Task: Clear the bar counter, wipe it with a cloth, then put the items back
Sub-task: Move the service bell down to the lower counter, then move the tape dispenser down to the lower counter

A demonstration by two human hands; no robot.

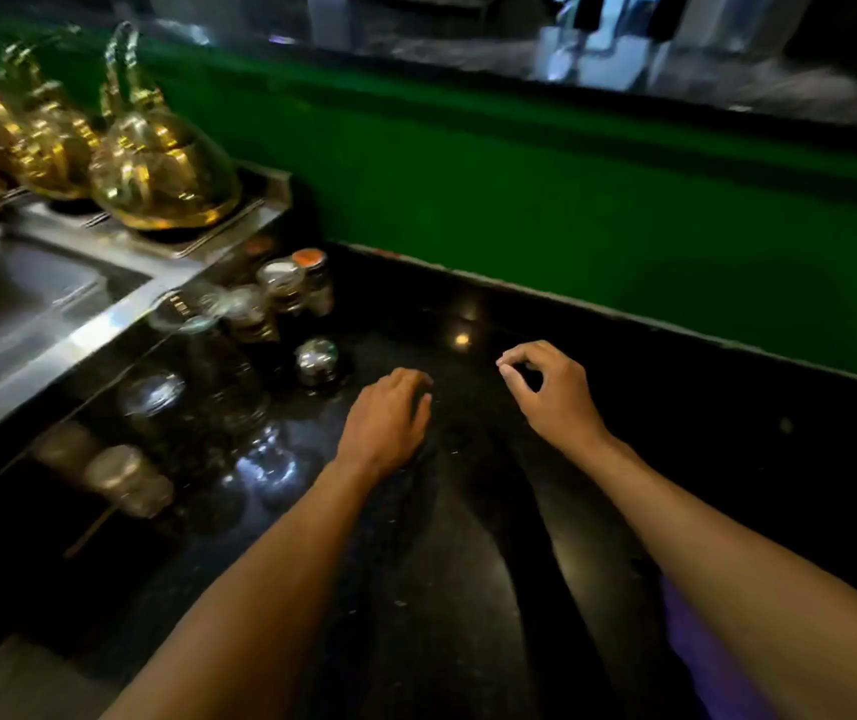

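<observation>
At nine to eleven o'clock, polished brass kettles point(161, 168) with tall loop handles stand on a brushed steel unit point(78, 314) with a sunken basin. Just right of it, at about ten o'clock on the black, glossy, speckled stone bench point(468, 537), small clear glass jars point(286, 288) with metal lids are clustered, one lid point(309, 258) orange-topped; any labels are too blurred to read. A domed, shiny metal piece point(317, 360) sits just beside them, and more blurred glassware point(127, 478) lies toward eight o'clock. At centre, the left hand point(390, 423) hovers palm-down over the bench, its grip slack, fingers loosely curled and holding nothing. At one o'clock, the right hand point(551, 387) has thumb and forefinger nearly meeting in a ring, with nothing visible between them. Behind runs a smooth green wall point(571, 200). Purple fabric point(701, 652) shows at five o'clock.
</observation>
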